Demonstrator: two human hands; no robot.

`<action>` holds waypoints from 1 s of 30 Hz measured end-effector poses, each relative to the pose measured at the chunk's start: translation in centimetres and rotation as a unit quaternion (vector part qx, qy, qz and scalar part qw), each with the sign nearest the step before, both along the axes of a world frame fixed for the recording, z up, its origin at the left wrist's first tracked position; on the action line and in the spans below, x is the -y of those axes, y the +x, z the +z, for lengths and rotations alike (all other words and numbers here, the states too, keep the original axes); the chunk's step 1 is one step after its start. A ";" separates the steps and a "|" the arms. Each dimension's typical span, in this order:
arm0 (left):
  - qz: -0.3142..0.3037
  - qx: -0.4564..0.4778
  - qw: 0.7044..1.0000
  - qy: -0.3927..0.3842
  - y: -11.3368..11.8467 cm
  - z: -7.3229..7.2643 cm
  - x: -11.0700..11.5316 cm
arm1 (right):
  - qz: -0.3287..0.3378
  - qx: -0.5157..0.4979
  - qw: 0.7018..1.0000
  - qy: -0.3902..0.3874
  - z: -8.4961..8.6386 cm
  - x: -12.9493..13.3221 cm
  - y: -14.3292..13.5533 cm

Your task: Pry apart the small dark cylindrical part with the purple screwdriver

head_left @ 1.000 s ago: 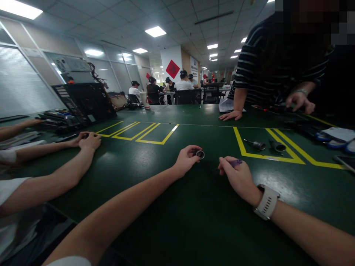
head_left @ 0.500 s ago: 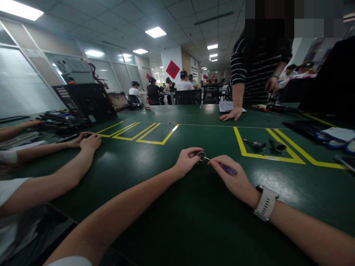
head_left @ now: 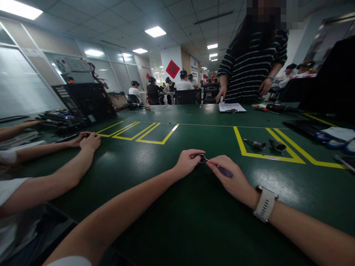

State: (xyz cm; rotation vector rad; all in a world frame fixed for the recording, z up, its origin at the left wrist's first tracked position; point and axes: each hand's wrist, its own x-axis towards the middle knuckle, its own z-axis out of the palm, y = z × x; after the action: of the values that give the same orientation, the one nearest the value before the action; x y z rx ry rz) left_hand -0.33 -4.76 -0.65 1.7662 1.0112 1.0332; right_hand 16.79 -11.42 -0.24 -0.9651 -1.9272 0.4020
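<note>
One ring-ended part (head_left: 203, 159) sits in the fingers of the left hand (head_left: 186, 163); just right, the right hand (head_left: 234, 181) pinches a purple-handled tool (head_left: 225, 171), its shaft slanting left and far toward the ring.

Pale cup (head_left: 144, 99) and, apparently, a clipboard (head_left: 232, 107) on the green table (head_left: 177, 115), a red diamond (head_left: 172, 69) beyond.

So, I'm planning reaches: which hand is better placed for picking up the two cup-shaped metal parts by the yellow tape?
Probably the right hand: it is nearer both cup-shaped metal parts, though holding a purple-handled screwdriver. The left hand is farther away, gripping a round metal-rimmed part.
</note>
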 end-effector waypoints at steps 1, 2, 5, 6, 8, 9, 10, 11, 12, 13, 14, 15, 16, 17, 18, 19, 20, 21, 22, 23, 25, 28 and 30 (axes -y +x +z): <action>0.001 -0.002 1.000 0.006 0.0 -0.1 -0.1 | 0.002 0.002 1.000 0.001 0.0 0.0 0.0; 0.001 -0.004 1.000 0.011 0.0 -0.2 -0.1 | 0.002 0.004 1.000 0.003 0.0 0.1 0.0; 0.002 -0.010 1.000 0.022 0.0 -0.4 -0.2 | -0.005 0.011 1.000 0.017 0.2 0.2 0.0; 0.004 -0.012 1.000 0.023 0.0 -0.4 -0.2 | -0.009 0.015 1.000 0.022 0.2 0.2 0.0; 0.011 -0.012 1.000 0.021 0.1 -0.3 -0.1 | -0.014 0.026 0.999 0.032 0.2 0.2 -0.1; 0.013 -0.011 1.000 0.019 0.1 -0.2 -0.1 | -0.015 0.032 0.999 0.036 0.2 0.2 -0.1; 0.013 -0.010 1.000 0.019 0.2 -0.2 -0.1 | -0.016 0.038 0.998 0.038 0.2 0.2 -0.1; 0.011 -0.010 1.000 0.019 0.2 -0.2 0.0 | -0.016 0.043 0.998 0.040 0.2 0.2 -0.1; 0.008 -0.010 1.000 0.022 0.2 -0.2 0.0 | -0.015 0.051 0.998 0.040 0.1 0.2 -0.1; 0.005 -0.010 1.000 0.026 0.2 -0.2 0.0 | -0.014 0.059 0.997 0.039 0.1 0.2 -0.1; 0.003 -0.010 0.999 0.031 0.2 -0.2 0.0 | -0.014 0.066 0.997 0.037 0.0 0.2 -0.1; 0.002 -0.011 0.999 0.036 0.2 -0.3 -0.1 | -0.014 0.073 0.997 0.036 0.0 0.2 -0.1; 0.002 -0.011 0.999 0.041 0.2 -0.3 -0.1 | -0.014 0.079 0.996 0.035 0.0 0.2 0.0; 0.003 -0.011 0.999 0.043 0.2 -0.3 -0.1 | -0.012 0.083 0.996 0.034 0.0 0.2 0.0; 0.004 -0.011 0.999 0.044 0.2 -0.3 -0.1 | -0.012 0.084 0.996 0.035 0.0 0.2 0.0; 0.005 -0.011 0.999 0.044 0.1 -0.4 -0.1 | -0.012 0.084 0.996 0.037 0.1 0.3 0.0; 0.006 -0.011 0.999 0.043 0.1 -0.4 -0.1 | -0.013 0.084 0.996 0.039 0.1 0.3 0.0; 0.007 -0.011 0.999 0.042 0.1 -0.4 -0.2 | -0.013 0.085 0.995 0.041 0.2 0.3 0.0; 0.007 -0.012 0.999 0.041 0.1 -0.5 -0.2 | -0.014 0.086 0.995 0.043 0.2 0.3 0.0; 0.005 -0.013 0.999 0.041 0.1 -0.5 -0.2 | -0.016 0.086 0.995 0.043 0.3 0.4 0.0; 0.003 -0.014 0.999 0.041 0.1 -0.6 -0.3 | -0.019 0.082 0.996 0.035 0.3 0.3 -0.1; -0.002 -0.009 0.999 0.038 0.1 -0.6 -0.3 | -0.030 0.056 0.998 0.017 0.2 0.3 -0.1; -0.011 -0.004 0.999 0.031 0.1 -0.6 -0.3 | -0.045 0.027 0.999 0.006 0.3 0.3 -0.1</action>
State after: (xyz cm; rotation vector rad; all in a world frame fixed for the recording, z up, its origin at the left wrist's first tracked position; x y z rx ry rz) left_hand -0.24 -4.45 -1.23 1.8280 0.9716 1.0550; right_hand 16.68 -11.76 0.02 -1.0601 -1.9237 0.3145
